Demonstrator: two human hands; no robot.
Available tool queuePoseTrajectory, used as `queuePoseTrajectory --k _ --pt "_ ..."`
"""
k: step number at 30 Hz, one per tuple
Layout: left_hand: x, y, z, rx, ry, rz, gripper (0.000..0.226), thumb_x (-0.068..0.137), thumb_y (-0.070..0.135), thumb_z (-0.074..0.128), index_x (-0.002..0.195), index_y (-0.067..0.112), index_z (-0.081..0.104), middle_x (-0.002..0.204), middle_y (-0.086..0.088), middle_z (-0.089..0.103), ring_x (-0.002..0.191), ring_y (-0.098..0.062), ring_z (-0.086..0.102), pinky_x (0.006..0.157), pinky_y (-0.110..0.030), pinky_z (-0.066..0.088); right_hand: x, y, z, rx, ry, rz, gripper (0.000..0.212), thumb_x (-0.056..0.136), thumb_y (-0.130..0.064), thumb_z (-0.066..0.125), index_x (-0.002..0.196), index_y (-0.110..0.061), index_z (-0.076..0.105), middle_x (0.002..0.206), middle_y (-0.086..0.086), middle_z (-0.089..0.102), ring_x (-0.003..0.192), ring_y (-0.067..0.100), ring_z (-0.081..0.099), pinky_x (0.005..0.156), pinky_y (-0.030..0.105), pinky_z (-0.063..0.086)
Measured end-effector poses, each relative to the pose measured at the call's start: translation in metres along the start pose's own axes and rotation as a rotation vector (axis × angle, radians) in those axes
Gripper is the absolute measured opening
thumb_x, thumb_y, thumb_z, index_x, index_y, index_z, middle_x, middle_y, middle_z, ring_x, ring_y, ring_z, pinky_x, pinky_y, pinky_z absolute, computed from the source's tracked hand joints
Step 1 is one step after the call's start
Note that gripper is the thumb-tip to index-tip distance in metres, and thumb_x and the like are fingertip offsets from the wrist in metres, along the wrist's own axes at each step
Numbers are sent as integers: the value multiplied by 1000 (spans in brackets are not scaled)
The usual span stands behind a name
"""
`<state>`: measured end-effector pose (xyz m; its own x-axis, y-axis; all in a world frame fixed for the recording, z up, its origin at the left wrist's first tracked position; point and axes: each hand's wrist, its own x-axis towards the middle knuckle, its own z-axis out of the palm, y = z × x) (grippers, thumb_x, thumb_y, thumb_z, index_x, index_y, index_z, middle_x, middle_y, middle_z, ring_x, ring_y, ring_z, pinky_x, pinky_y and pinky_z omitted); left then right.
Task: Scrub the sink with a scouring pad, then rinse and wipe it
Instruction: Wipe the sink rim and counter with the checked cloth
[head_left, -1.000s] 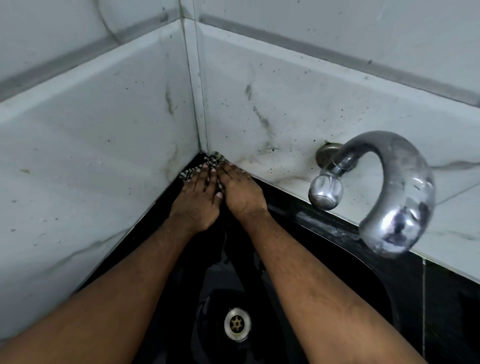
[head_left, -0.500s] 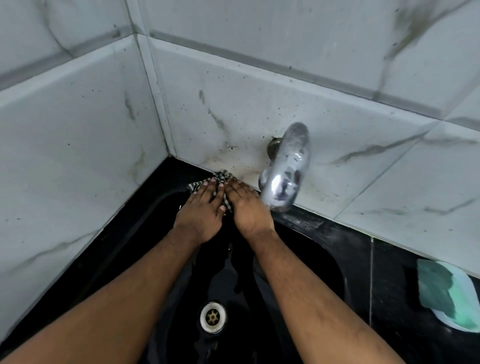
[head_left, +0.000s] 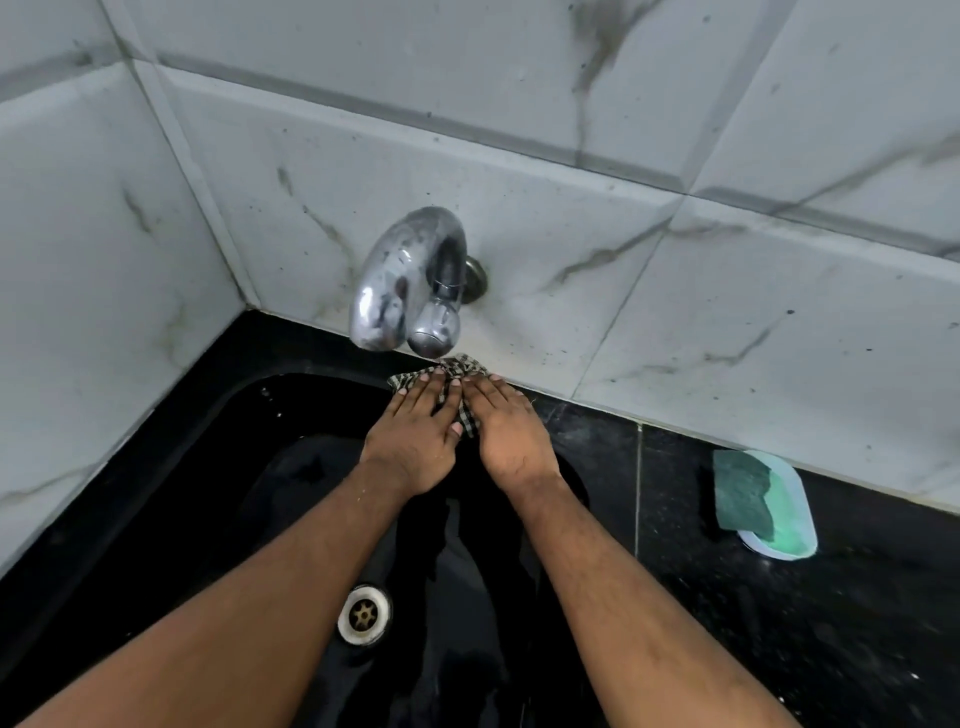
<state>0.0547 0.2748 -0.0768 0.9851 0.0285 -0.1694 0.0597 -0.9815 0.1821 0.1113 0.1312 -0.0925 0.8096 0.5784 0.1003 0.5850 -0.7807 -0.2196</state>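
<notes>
Both hands lie flat, fingers straight and side by side, at the centre of the frame: the left hand (head_left: 415, 441) and right hand (head_left: 511, 436) press a small checked cloth (head_left: 457, 371) onto the back rim of the glossy black sink (head_left: 291, 467), just below the curved chrome tap (head_left: 400, 280). A round metal drain (head_left: 363, 614) sits lower centre. At right, a green scouring pad (head_left: 740, 488) rests in a pale oval dish (head_left: 795, 525) on the black counter (head_left: 831, 623).

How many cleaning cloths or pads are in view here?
2. A checked cloth lies under both hands at the sink's back edge, below the tap. A green scouring pad sits in a dish on the counter to the right.
</notes>
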Motion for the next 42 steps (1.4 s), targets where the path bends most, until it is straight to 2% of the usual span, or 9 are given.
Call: queuePoseTrajectory --k 9,15,21,26,31,37,42 --pt "1 65 2 30 -34 74 61 107 40 22 162 23 2 170 -3 -5 157 -19 -6 126 -39 -5 -43 46 -17 -20 9 119 56 96 -16 42 152 -21 33 159 -3 31 149 17 22 122 36 19" --pt "7 131 16 22 -61 191 61 107 38 23 162 23 2 170 -2 -6 157 -18 -5 126 -41 -4 -85 93 -27 -83 33 258 57 95 -22 46 150 -14 36 158 6 33 147 18 25 123 31 15" --pt "11 175 25 25 -105 253 61 107 37 24 162 25 1 170 -1 -8 157 -18 -7 127 -41 -1 -125 114 -35 -161 -3 372 58 98 -23 37 154 -10 26 160 9 25 149 21 20 123 32 11" --pt "-4 188 30 42 -119 271 61 106 37 23 162 26 0 170 -2 -10 157 -19 -8 127 -41 0 -154 103 -41 -129 9 491 58 96 -23 41 152 -11 31 157 12 30 143 27 28 120 35 21" --pt "-39 197 37 18 -159 269 60 107 39 20 161 29 -3 169 -2 -14 156 -19 -11 127 -41 1 -188 83 -63 -118 11 538 50 98 -25 39 147 -17 39 150 6 39 130 27 39 104 36 39" --pt "-98 203 50 16 -170 274 59 107 40 17 161 29 -6 169 -1 -17 156 -18 -13 127 -39 -1 -246 48 -78 -81 -18 570 47 98 -27 40 144 -20 45 141 2 45 122 26 42 94 38 47" --pt "-158 206 61 16 -190 290 59 107 40 15 160 28 -10 168 0 -19 155 -17 -15 127 -40 -2 -296 20 -81 -135 -62 582 46 98 -31 41 143 -20 47 134 0 46 118 24 42 88 34 48"
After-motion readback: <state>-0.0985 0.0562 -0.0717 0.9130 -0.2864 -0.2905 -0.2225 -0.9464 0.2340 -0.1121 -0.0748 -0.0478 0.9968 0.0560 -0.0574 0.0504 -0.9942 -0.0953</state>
